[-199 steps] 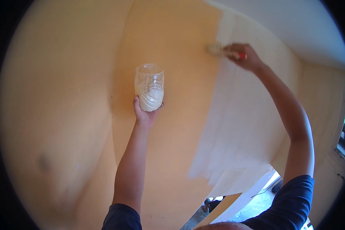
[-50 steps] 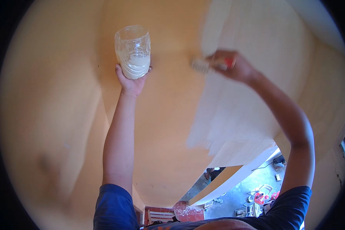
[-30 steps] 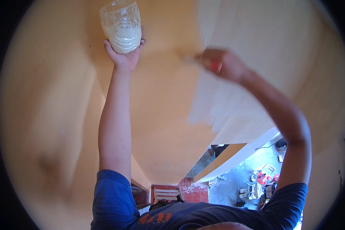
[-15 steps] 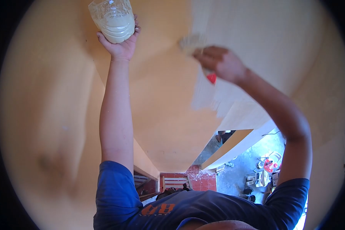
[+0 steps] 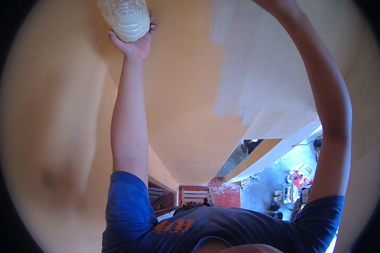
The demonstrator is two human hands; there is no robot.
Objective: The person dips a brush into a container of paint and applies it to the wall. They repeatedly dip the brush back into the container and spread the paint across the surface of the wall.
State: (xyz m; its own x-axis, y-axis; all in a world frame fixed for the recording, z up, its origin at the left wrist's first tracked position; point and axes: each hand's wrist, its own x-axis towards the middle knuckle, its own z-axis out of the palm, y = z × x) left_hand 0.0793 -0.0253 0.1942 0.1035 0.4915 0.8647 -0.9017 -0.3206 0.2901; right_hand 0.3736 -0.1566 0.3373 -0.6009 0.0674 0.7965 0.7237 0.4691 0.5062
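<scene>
Through the head feed I have the clear plastic container high on the left of my view, its top cut off by the frame edge. Cream-coloured liquid sits in its ridged lower part. The left hand cups it from below, palm under the base, thumb on the left side and fingers curled round the right; that grip is closed on it. The arm reaches straight up to it.

Over on the right, the right hand is at the top edge, mostly out of my picture. I can't tell how its fingers stand or whether they pinch anything.

Beyond the hands I see the orange-tan wall, with a whitish coat spread over its right part, streaky and ragged along its left and lower edges. Down low, right of centre, is a slanting opening. Far below I make out red floor tiles with a slatted piece, and, to the right, a grey floor with a red item among clutter. The dark blue shirt fills the near edge.
</scene>
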